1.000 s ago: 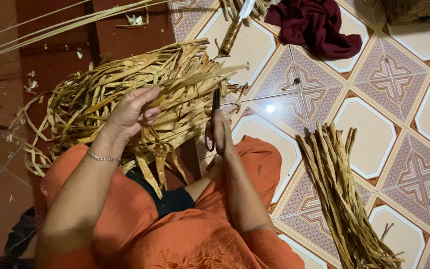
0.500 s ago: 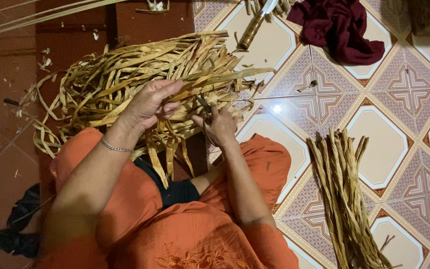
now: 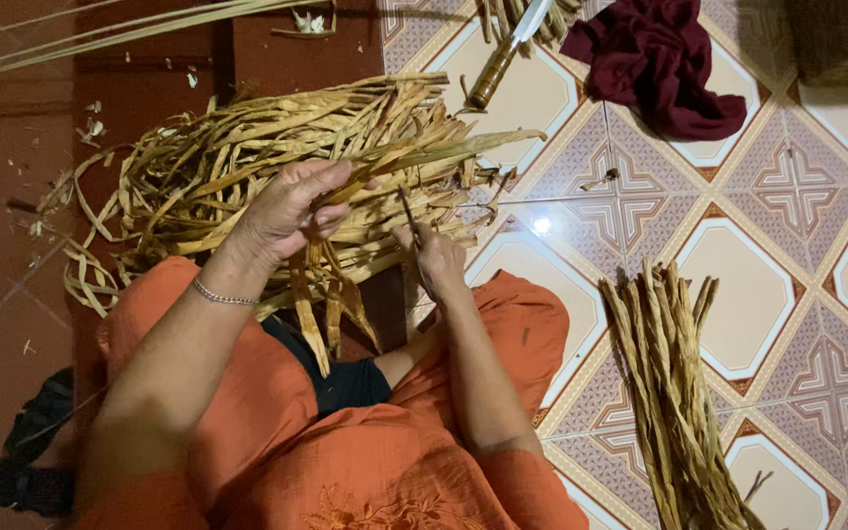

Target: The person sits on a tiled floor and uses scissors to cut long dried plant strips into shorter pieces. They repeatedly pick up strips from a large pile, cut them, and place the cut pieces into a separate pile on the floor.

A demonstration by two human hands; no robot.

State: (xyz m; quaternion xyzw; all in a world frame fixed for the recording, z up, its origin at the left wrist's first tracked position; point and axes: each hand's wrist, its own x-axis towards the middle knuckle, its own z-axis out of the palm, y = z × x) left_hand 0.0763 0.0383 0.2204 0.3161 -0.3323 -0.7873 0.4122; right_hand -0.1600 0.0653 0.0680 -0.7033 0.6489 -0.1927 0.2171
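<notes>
A big loose heap of dried, yellow-brown leaf strips (image 3: 247, 157) lies on the floor against my knees. My left hand (image 3: 291, 206) grips a few of these strips and lifts them off the heap. My right hand (image 3: 436, 255) is closed on a thin dark blade (image 3: 410, 221) that points up into the strips held by the left hand. A silver bracelet (image 3: 223, 294) sits on my left wrist. My legs are covered in orange cloth (image 3: 277, 432).
A tidy bundle of trimmed strips (image 3: 674, 393) lies on the patterned tiles to the right. A knife with a wooden handle (image 3: 498, 64) and a dark red cloth (image 3: 664, 64) lie at the top. A dark sandal (image 3: 26, 461) is at lower left.
My right hand has moved in from the right, bringing the blade against the strips. My left hand has closed tighter on the strips. The view has shifted slightly to the right.
</notes>
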